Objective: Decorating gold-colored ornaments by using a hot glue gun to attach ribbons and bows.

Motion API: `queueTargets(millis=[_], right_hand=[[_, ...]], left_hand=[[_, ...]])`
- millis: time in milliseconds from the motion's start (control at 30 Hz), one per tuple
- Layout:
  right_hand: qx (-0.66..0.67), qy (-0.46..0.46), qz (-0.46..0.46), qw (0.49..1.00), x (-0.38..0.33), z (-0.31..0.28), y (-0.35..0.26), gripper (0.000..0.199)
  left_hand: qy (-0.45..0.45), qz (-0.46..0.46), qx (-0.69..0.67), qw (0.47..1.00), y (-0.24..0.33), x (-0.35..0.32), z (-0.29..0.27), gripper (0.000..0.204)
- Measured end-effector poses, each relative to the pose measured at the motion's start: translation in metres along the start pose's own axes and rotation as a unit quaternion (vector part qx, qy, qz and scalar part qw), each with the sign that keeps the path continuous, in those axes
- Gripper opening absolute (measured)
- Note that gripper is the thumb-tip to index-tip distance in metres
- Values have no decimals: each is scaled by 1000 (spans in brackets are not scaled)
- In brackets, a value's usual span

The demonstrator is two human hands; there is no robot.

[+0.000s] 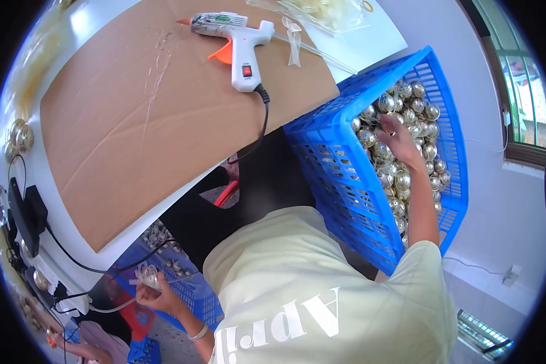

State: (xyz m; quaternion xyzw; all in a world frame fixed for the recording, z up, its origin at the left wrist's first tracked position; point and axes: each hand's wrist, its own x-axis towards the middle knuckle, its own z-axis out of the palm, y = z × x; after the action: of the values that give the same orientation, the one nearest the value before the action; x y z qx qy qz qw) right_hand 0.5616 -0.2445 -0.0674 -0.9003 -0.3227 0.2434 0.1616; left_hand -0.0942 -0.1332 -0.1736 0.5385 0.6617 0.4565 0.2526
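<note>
My left hand, low on the left beside the table edge, is closed on a shiny gold ball ornament with a pale sheer ribbon on it. My right hand reaches into a tall blue plastic crate at the right. Its thumb and fingers are apart and bent, over a heap of gold ball ornaments, with no ball plainly held. On a brown cardboard sheet over the white table lies a white glue gun with an orange trigger, its nozzle pointing left.
A sheer ribbon bow and a clear glue stick lie near the glue gun. A plastic bag of pale ribbons is at the back. Black cables hang at the left edge. Another person sits at lower left.
</note>
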Motion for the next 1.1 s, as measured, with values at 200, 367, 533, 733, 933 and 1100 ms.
queueTargets(millis=[200,367,533,733,933,1100], right_hand=[[-216,157,-125,956,62,51,27,37],[59,396,-237,885,32,11,-81,13],[29,361,-413,836,29,-24,-182,11],[-9,49,-295,954,102,1,-236,26],[-2,178,-321,930,141,-17,-254,33],[5,259,-304,917,121,-59,-244,45]], left_hand=[[-112,-108,131,979,-94,19,-6,61],[-222,73,297,926,-38,52,-19,52],[-493,-255,195,809,95,67,-13,25],[-575,-125,116,800,157,63,26,21],[-592,-60,143,791,176,54,46,25],[-582,-53,140,799,187,51,69,37]])
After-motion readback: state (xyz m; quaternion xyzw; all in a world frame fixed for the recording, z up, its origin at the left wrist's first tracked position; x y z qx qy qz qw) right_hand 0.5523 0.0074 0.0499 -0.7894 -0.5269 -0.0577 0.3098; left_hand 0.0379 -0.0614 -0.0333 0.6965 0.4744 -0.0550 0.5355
